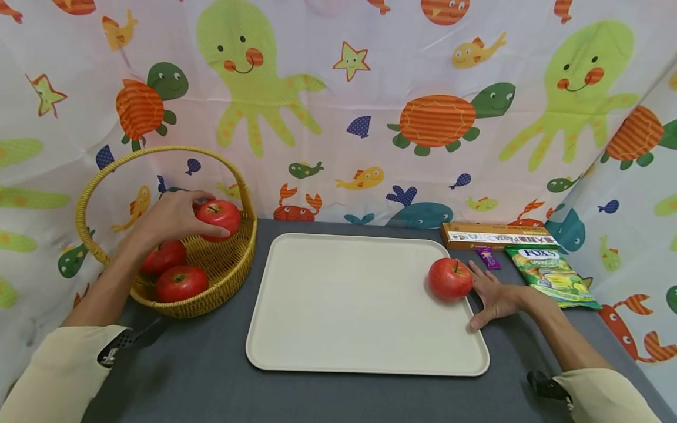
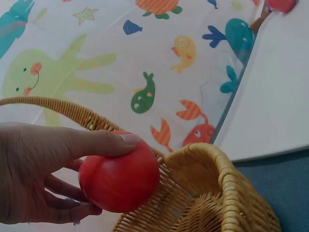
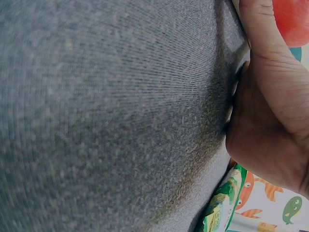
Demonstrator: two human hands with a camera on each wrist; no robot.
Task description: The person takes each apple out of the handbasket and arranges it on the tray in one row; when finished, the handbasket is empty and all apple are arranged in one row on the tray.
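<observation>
My left hand (image 1: 177,214) grips a red apple (image 1: 218,218) over the wicker basket (image 1: 233,279), thumb on top and fingers curled beneath, as the left wrist view shows. Two more red apples, one in front (image 1: 182,283) and one behind it (image 1: 165,257), lie in the basket. On the right part of the cream tray (image 1: 349,305) sits another red apple (image 1: 450,279). My right hand (image 1: 494,296) rests at the tray's right edge, fingers spread, with its fingertips right beside that apple. In the right wrist view, the hand's palm side faces the grey cloth.
Behind the right hand lie an orange-brown box (image 1: 497,236), a small purple packet (image 1: 488,257) and a green FOX'S bag (image 1: 552,276). The basket's tall handle (image 1: 158,148) arches over its opening. A sea-animal print curtain (image 1: 328,76) stands behind the grey tabletop (image 1: 317,396).
</observation>
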